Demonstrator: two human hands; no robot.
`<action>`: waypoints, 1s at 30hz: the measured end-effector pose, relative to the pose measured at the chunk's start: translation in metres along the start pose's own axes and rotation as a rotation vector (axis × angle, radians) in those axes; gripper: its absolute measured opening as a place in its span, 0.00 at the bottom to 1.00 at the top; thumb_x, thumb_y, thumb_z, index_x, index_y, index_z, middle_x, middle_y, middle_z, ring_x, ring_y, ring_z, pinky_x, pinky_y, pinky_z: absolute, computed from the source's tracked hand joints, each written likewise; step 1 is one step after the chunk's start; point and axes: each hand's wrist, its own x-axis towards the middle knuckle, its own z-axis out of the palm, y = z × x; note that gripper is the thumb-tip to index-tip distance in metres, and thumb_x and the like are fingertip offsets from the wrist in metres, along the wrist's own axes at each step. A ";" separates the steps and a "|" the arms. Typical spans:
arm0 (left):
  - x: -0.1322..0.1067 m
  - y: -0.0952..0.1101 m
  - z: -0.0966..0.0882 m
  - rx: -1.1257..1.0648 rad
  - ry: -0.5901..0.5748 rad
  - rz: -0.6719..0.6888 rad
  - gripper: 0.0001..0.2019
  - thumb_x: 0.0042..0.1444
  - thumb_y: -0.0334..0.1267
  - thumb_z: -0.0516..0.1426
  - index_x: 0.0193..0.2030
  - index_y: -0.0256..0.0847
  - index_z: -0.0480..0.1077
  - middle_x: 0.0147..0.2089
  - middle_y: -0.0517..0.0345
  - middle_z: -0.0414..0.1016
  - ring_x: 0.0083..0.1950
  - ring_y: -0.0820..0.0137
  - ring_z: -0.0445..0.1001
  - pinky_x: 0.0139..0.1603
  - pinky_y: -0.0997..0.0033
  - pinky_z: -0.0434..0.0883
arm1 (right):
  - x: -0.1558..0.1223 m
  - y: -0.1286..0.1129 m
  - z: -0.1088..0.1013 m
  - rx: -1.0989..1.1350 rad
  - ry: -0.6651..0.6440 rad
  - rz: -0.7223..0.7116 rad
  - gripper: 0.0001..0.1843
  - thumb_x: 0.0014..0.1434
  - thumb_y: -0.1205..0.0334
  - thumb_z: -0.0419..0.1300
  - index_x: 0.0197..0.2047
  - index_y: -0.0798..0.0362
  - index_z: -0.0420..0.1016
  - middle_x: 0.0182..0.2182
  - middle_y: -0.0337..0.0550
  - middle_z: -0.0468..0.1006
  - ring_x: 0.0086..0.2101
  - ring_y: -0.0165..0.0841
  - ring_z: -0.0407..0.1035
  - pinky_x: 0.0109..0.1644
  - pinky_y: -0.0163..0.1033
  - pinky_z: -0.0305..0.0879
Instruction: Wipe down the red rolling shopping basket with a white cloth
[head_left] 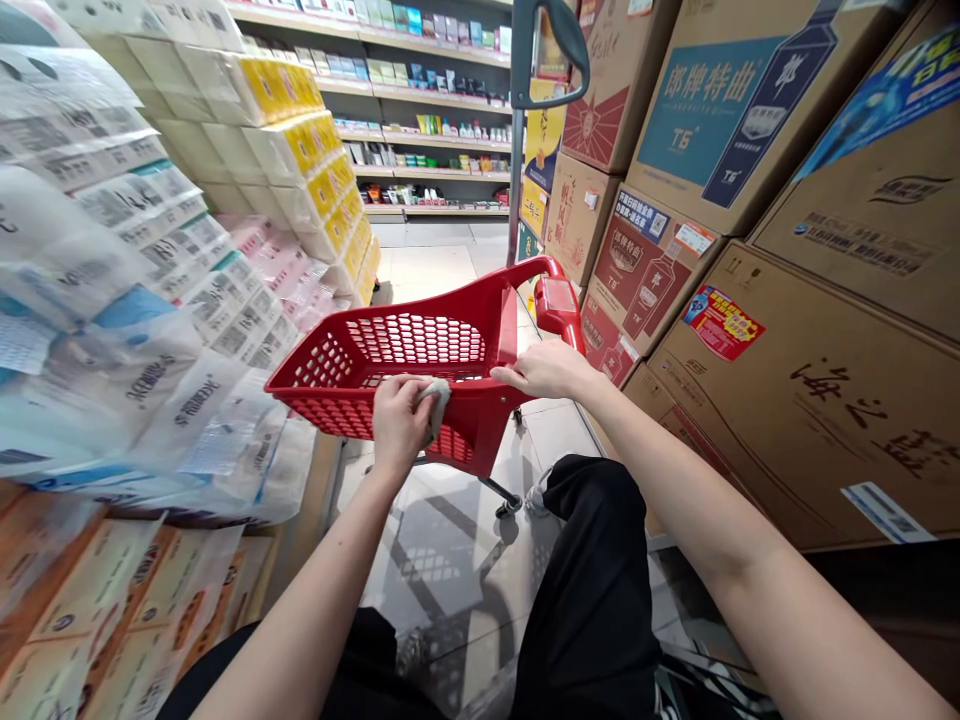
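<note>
A red plastic shopping basket (352, 395) on small wheels stands tilted in the aisle, its handle (559, 300) at the far right. My left hand (400, 420) is closed on a small grey cloth (436, 402) pressed against the basket's near rim. My right hand (546, 370) rests on the rim's right corner, fingers curled over the edge, just below the handle. The basket looks empty inside.
Stacked packs of tissue and paper (135, 300) fill the left side. Large brown cardboard boxes (787, 300) line the right. A grey upright handle (547, 50) rises behind the basket. Shelves of goods (427, 110) close the aisle's far end. My knees in black trousers (592, 560) show below.
</note>
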 end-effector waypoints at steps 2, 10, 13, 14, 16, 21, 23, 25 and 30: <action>-0.001 0.021 0.003 -0.070 -0.024 0.022 0.09 0.60 0.41 0.50 0.41 0.44 0.69 0.46 0.54 0.71 0.51 0.65 0.68 0.55 0.57 0.66 | 0.000 0.000 0.000 -0.015 0.015 0.007 0.42 0.66 0.41 0.30 0.36 0.57 0.80 0.37 0.55 0.80 0.40 0.41 0.72 0.42 0.39 0.60; 0.005 0.061 0.025 -0.151 -0.130 0.118 0.14 0.65 0.41 0.42 0.47 0.42 0.65 0.47 0.52 0.71 0.50 0.65 0.68 0.54 0.61 0.66 | -0.001 0.000 0.003 -0.071 0.037 0.010 0.39 0.68 0.47 0.31 0.36 0.59 0.80 0.38 0.56 0.80 0.40 0.41 0.73 0.43 0.40 0.60; 0.006 0.029 0.028 -0.005 -0.100 0.075 0.15 0.65 0.42 0.40 0.45 0.41 0.65 0.43 0.50 0.70 0.46 0.64 0.67 0.49 0.60 0.66 | -0.003 0.000 0.005 -0.080 0.055 0.024 0.37 0.68 0.49 0.33 0.36 0.59 0.80 0.37 0.56 0.80 0.40 0.41 0.73 0.43 0.40 0.60; 0.006 0.016 0.027 0.049 -0.084 0.053 0.16 0.65 0.42 0.40 0.44 0.40 0.65 0.42 0.50 0.70 0.45 0.64 0.67 0.49 0.60 0.65 | -0.004 0.001 0.006 -0.084 0.067 0.029 0.37 0.68 0.49 0.33 0.36 0.59 0.80 0.36 0.56 0.80 0.40 0.42 0.73 0.43 0.40 0.60; 0.007 -0.007 0.023 0.135 -0.091 0.027 0.16 0.66 0.42 0.40 0.42 0.38 0.65 0.40 0.50 0.68 0.44 0.65 0.66 0.48 0.60 0.65 | -0.004 0.001 0.007 -0.090 0.094 0.034 0.36 0.68 0.49 0.34 0.35 0.59 0.80 0.36 0.57 0.80 0.39 0.42 0.73 0.43 0.41 0.60; 0.011 -0.006 0.022 0.128 -0.143 0.064 0.16 0.65 0.41 0.40 0.43 0.38 0.65 0.41 0.50 0.70 0.44 0.64 0.67 0.48 0.60 0.65 | -0.002 0.002 0.007 -0.080 0.111 0.053 0.34 0.67 0.48 0.37 0.37 0.59 0.79 0.38 0.58 0.79 0.40 0.44 0.73 0.43 0.42 0.60; 0.012 0.012 0.027 0.076 -0.163 0.118 0.16 0.65 0.40 0.40 0.48 0.39 0.65 0.45 0.49 0.70 0.48 0.64 0.67 0.51 0.60 0.65 | -0.001 0.002 0.007 -0.075 0.097 0.080 0.33 0.67 0.47 0.38 0.38 0.60 0.79 0.39 0.59 0.79 0.42 0.44 0.73 0.45 0.43 0.60; 0.012 0.030 0.032 0.012 -0.172 0.167 0.16 0.65 0.38 0.40 0.52 0.41 0.63 0.49 0.49 0.69 0.51 0.64 0.66 0.54 0.60 0.64 | 0.001 0.004 0.007 -0.064 0.093 0.119 0.34 0.67 0.46 0.38 0.39 0.60 0.79 0.40 0.60 0.79 0.43 0.44 0.72 0.46 0.42 0.61; 0.012 0.044 0.037 -0.030 -0.199 0.230 0.18 0.64 0.37 0.42 0.59 0.42 0.60 0.55 0.49 0.67 0.56 0.64 0.64 0.59 0.60 0.61 | 0.008 0.006 0.012 -0.003 0.062 0.276 0.31 0.66 0.48 0.38 0.43 0.57 0.78 0.43 0.57 0.79 0.45 0.43 0.72 0.45 0.41 0.63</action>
